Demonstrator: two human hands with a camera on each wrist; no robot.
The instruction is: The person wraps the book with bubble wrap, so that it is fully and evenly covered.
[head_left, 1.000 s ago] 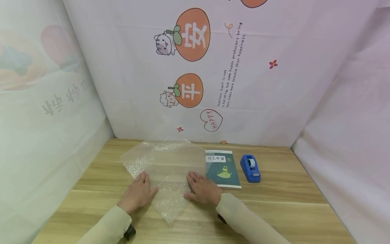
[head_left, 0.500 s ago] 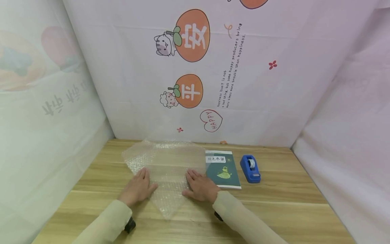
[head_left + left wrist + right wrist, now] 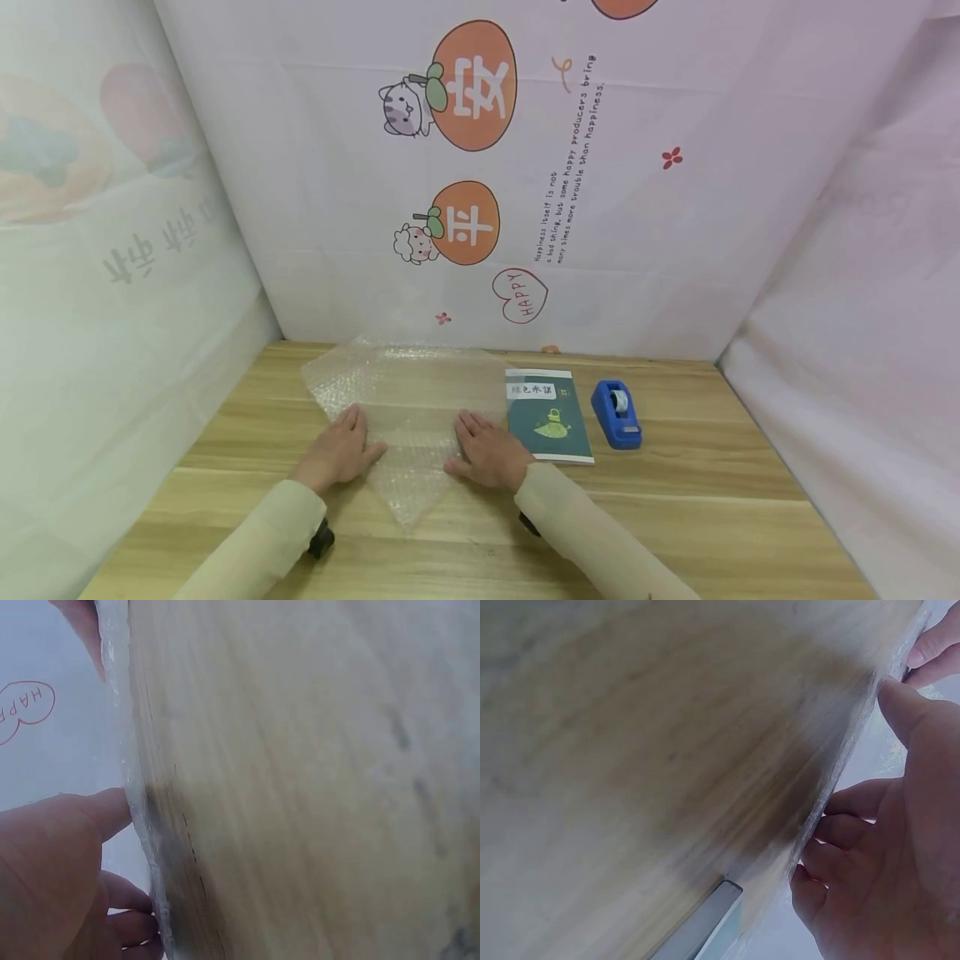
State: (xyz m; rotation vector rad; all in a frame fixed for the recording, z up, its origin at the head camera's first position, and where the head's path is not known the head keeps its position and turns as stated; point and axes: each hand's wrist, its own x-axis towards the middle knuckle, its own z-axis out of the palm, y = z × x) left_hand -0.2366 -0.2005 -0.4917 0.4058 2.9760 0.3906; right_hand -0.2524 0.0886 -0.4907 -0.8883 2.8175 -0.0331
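Observation:
A clear sheet of bubble wrap (image 3: pixel 420 383) lies on the wooden table, its near corner pointing toward the person. My left hand (image 3: pixel 335 450) rests palm down on its left part, thumb spread inward. On the right part rests my right hand (image 3: pixel 489 452), fingers pointing away and thumb turned toward the middle. Both wrist views show the sheet edge-on: the fingertips of the left hand (image 3: pixel 56 870) touch it, as do those of the right hand (image 3: pixel 907 817). The right corner of the sheet overlaps a green notebook (image 3: pixel 550 427).
A blue tape dispenser (image 3: pixel 618 417) with a roll of tape stands right of the notebook. White printed cloth (image 3: pixel 622 208) closes off the back of the table (image 3: pixel 697 500), with more cloth at both sides. The notebook's edge (image 3: pixel 709 922) shows low in the right wrist view.
Both hands have slid a little away from the person, still on the bubble wrap. The sheet's near corner has moved back with them. Notebook and tape dispenser have not moved.

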